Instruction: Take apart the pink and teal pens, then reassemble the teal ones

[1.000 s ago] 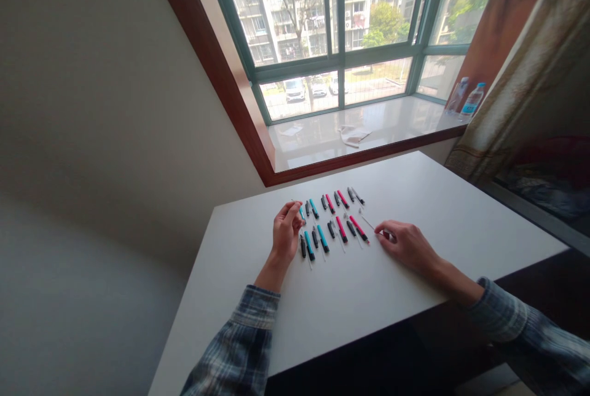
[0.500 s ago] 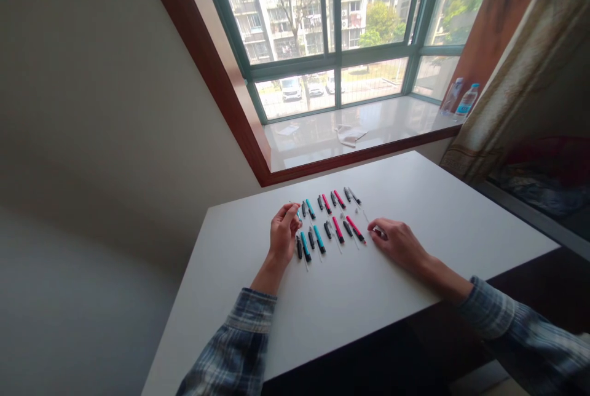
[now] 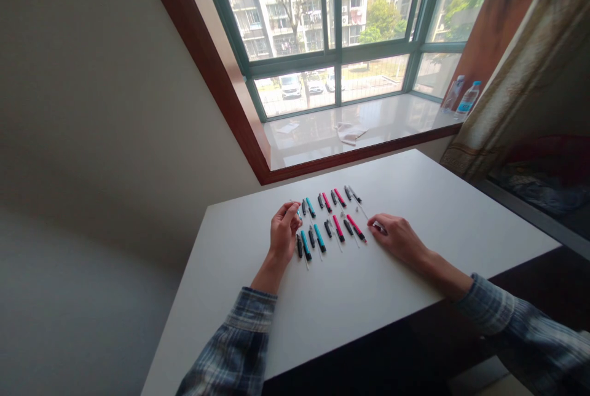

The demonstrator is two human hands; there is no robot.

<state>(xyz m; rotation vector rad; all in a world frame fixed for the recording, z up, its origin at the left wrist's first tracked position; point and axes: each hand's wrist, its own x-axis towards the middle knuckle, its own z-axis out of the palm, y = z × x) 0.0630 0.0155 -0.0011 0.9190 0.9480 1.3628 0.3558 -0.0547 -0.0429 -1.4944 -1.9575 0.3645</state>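
in the head view, the left hand [image 3: 282, 233] is at the left end of two rows of pen parts on the white table [image 3: 415, 196], thumb and index finger brought together beside a half-hidden blue piece [image 3: 299, 215]; whether they grip it, i cannot tell. blue barrels [image 3: 303, 240] lie nearest that hand, pink barrels [image 3: 336, 225] further right, black pieces [image 3: 327, 229] among them. the right hand [image 3: 397, 236] rests with curled fingers by a thin white rod [image 3: 364, 212]; its grip is unclear.

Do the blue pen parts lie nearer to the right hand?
No, the blue pen parts lie beside the left hand, away from the right hand.
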